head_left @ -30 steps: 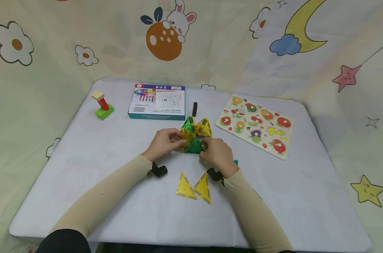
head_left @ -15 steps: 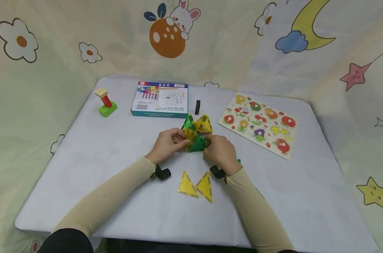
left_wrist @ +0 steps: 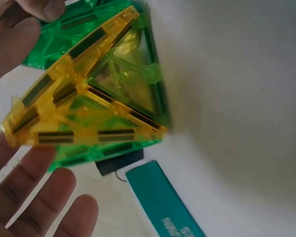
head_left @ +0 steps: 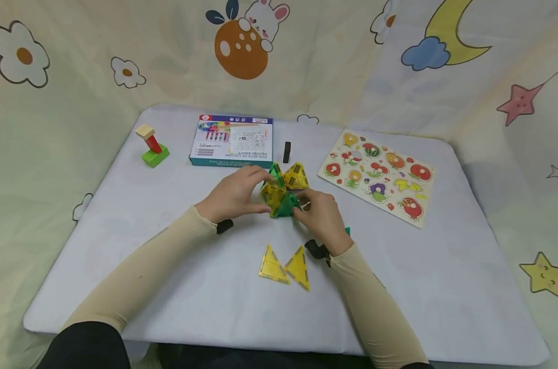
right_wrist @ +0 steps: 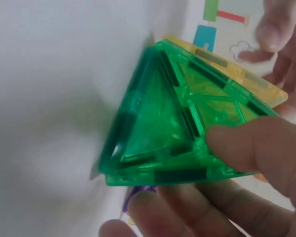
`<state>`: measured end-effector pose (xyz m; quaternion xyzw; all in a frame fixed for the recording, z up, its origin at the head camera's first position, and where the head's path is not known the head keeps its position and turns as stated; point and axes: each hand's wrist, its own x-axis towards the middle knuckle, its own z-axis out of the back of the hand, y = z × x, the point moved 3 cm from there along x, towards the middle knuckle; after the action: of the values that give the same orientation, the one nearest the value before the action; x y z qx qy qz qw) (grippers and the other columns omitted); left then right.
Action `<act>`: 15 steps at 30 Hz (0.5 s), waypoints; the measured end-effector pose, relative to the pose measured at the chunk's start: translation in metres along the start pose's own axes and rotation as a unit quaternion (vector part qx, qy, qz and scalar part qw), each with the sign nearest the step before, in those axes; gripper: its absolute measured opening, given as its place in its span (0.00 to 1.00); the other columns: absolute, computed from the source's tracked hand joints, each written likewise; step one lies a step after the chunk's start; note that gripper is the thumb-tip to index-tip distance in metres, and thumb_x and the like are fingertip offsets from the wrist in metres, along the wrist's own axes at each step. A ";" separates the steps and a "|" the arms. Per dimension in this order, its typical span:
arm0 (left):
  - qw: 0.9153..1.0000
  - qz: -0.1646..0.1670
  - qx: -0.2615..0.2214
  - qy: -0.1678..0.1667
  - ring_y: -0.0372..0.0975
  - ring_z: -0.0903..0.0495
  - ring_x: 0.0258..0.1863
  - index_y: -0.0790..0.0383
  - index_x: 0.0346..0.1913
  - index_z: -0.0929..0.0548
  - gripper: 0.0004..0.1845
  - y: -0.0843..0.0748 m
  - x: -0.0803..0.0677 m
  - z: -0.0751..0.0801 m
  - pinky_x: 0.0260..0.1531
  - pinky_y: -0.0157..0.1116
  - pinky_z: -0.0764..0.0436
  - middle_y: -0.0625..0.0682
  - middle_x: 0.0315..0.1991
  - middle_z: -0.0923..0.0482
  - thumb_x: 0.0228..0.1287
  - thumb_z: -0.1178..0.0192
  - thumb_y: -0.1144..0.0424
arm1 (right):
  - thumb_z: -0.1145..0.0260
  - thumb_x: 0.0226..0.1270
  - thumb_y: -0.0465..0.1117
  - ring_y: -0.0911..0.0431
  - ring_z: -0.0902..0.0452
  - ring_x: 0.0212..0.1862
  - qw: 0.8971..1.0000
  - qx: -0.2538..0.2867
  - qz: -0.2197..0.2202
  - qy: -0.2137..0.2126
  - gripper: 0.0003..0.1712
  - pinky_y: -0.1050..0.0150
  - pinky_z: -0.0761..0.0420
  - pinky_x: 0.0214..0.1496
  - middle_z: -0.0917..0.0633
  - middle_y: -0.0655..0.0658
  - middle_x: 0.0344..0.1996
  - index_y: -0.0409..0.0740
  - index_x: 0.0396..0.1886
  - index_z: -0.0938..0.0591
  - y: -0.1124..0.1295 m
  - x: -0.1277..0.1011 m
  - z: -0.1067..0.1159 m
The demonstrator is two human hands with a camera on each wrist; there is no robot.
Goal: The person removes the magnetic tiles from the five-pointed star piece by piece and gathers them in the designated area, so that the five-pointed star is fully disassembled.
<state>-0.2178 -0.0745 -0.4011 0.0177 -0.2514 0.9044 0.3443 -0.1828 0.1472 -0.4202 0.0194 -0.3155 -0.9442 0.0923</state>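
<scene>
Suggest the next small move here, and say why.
I would probably press the front green pyramid against the front yellow pyramid with the right hand: that hand pinches the green one, the two stand side by side, and the left hand, spread beside the yellow one, could steady it.

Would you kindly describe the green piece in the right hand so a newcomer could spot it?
On the white table, find the cluster of yellow and green triangular pieces. The green piece is at its near right corner, the only one pinched by the right hand.
</scene>
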 end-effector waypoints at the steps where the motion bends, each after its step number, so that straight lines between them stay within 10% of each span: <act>1: 1.000 -0.012 0.012 0.011 0.45 0.22 0.59 0.55 0.61 0.19 0.34 -0.004 0.004 -0.001 0.62 0.45 0.18 0.51 0.60 0.21 0.53 0.19 0.48 | 0.26 0.67 0.41 0.48 0.11 0.44 1.000 0.006 0.003 -0.004 0.17 0.53 0.11 0.48 0.09 0.42 0.44 0.42 0.54 0.13 0.000 0.001 -0.001; 15: 0.992 -0.010 0.076 0.104 0.46 0.21 0.59 0.51 0.61 0.16 0.31 -0.018 0.034 -0.021 0.61 0.45 0.17 0.51 0.60 0.19 0.53 0.19 0.52 | 0.27 0.66 0.36 0.51 0.10 0.38 0.998 0.018 0.034 -0.047 0.13 0.56 0.10 0.43 0.08 0.41 0.40 0.39 0.49 0.12 0.000 0.000 -0.004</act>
<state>-0.2294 -0.0321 -0.4041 -0.0480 -0.1446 0.9144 0.3750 -0.1825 0.1450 -0.4232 -0.0336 -0.3366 -0.9347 0.1089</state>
